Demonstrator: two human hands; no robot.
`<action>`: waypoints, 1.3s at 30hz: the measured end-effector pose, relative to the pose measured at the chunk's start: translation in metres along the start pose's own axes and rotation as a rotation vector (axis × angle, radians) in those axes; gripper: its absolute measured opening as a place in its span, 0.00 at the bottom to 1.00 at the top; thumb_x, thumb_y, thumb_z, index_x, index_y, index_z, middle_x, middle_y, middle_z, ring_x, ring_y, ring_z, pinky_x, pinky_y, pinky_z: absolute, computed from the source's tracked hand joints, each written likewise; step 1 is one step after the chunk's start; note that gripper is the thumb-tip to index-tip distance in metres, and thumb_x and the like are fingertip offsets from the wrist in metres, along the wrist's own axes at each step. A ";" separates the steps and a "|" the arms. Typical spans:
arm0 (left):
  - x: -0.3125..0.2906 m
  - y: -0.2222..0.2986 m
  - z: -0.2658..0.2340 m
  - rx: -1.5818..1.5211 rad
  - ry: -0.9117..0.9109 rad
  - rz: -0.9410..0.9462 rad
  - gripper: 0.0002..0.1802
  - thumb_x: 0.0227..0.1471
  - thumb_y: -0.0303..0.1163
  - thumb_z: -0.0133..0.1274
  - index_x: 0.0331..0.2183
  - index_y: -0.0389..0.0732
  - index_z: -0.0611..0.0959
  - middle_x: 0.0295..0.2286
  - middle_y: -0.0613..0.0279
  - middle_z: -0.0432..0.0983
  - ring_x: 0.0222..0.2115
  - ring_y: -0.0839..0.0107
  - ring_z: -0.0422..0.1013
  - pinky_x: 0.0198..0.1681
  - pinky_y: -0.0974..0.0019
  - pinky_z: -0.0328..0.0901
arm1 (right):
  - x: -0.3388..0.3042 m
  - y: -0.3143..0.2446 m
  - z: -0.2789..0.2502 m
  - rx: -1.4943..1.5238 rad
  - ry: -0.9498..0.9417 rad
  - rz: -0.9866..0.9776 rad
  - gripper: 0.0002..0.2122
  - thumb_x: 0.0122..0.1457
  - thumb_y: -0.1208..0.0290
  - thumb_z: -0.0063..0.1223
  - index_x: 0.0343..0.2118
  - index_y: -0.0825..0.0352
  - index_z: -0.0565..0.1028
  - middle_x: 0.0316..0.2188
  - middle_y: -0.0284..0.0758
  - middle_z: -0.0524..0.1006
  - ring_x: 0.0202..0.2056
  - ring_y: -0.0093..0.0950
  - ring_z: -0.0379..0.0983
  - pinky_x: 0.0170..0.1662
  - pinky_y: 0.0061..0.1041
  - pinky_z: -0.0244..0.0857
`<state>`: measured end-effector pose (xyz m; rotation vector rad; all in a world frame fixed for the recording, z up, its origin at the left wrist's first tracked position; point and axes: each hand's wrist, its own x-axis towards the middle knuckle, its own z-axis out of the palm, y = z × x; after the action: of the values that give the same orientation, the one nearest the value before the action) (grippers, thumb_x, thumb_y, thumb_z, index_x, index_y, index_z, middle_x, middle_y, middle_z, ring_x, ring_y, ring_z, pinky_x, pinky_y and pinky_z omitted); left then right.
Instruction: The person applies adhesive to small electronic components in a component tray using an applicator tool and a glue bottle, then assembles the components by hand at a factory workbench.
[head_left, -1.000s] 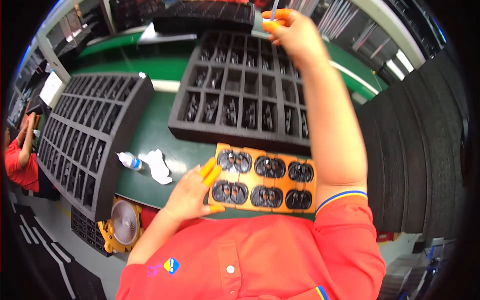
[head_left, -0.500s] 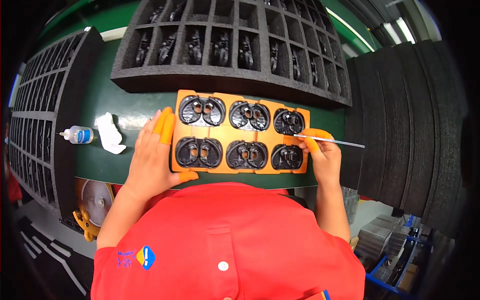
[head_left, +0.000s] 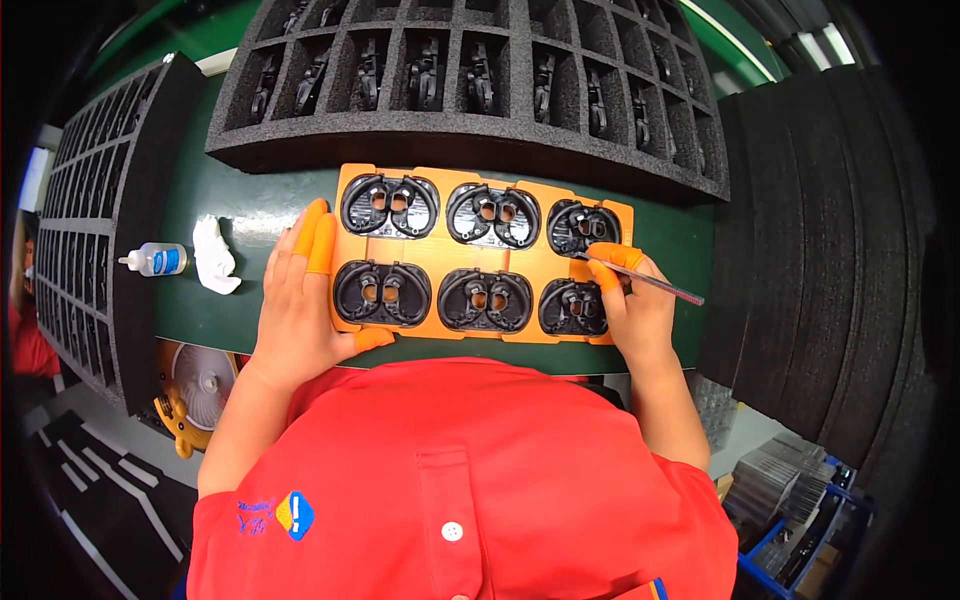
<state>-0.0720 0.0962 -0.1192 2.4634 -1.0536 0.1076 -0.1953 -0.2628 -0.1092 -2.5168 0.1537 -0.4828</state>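
Note:
An orange tray (head_left: pixel 490 258) lies on the green table, with several black goggle-shaped plastic parts (head_left: pixel 385 295) seated in it in two rows. My left hand (head_left: pixel 298 305) rests along the tray's left edge, fingers stretched out and orange finger cots on some of them. Pinched in my right hand (head_left: pixel 638 312) is a thin stick-like tool (head_left: pixel 678 289). Its tip is at the lower edge of the far right black part (head_left: pixel 572 228); whether it touches is too small to tell. Orange cots cover the right thumb and forefinger too.
Behind the tray stands a grey foam box (head_left: pixel 450 125) with black parts in its compartments; a similar foam box (head_left: pixel 120 215) is at the left. A small bottle (head_left: pixel 163 260) and a crumpled white cloth (head_left: pixel 213 255) lie left of my hand. Dark foam sheets (head_left: pixel 790 230) stand at the right.
The tool has tilted, its outer end now lower, and its tip has moved to the far right part's lower edge. My view has shifted slightly; the left hand stays at the tray.

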 end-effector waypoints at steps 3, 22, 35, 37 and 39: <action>0.000 0.000 0.000 0.009 0.001 0.009 0.69 0.26 0.51 0.77 0.64 0.29 0.60 0.64 0.38 0.56 0.64 0.39 0.54 0.68 0.41 0.48 | 0.001 0.002 0.004 0.003 0.038 -0.067 0.06 0.60 0.79 0.61 0.40 0.71 0.79 0.34 0.39 0.82 0.32 0.26 0.80 0.35 0.23 0.73; -0.002 -0.002 -0.002 -0.054 0.036 -0.011 0.67 0.29 0.52 0.77 0.63 0.28 0.61 0.63 0.37 0.57 0.66 0.41 0.53 0.67 0.40 0.50 | 0.029 -0.069 0.040 0.212 -0.112 0.007 0.08 0.60 0.78 0.63 0.41 0.70 0.80 0.32 0.34 0.81 0.28 0.17 0.73 0.29 0.16 0.66; -0.002 -0.004 -0.005 -0.092 -0.060 -0.058 0.58 0.32 0.44 0.75 0.60 0.27 0.65 0.62 0.39 0.58 0.67 0.45 0.50 0.70 0.42 0.46 | 0.028 -0.062 0.061 0.096 -0.086 -0.128 0.07 0.60 0.80 0.63 0.41 0.71 0.79 0.32 0.32 0.78 0.25 0.14 0.69 0.26 0.13 0.62; -0.002 -0.006 -0.005 -0.105 -0.061 -0.046 0.58 0.31 0.41 0.74 0.60 0.26 0.65 0.62 0.38 0.58 0.67 0.45 0.50 0.70 0.42 0.45 | 0.030 -0.068 0.058 0.064 -0.082 -0.107 0.07 0.60 0.80 0.63 0.40 0.71 0.80 0.31 0.31 0.78 0.24 0.13 0.66 0.25 0.13 0.60; -0.003 -0.006 -0.004 -0.116 -0.051 -0.043 0.58 0.31 0.40 0.73 0.60 0.26 0.65 0.62 0.38 0.58 0.67 0.45 0.50 0.70 0.42 0.45 | 0.030 -0.069 0.058 0.032 -0.054 -0.085 0.06 0.60 0.79 0.63 0.39 0.69 0.81 0.25 0.27 0.78 0.19 0.11 0.59 0.22 0.14 0.53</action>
<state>-0.0695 0.1037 -0.1186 2.3939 -0.9978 -0.0295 -0.1454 -0.1822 -0.1067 -2.5097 0.0176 -0.4469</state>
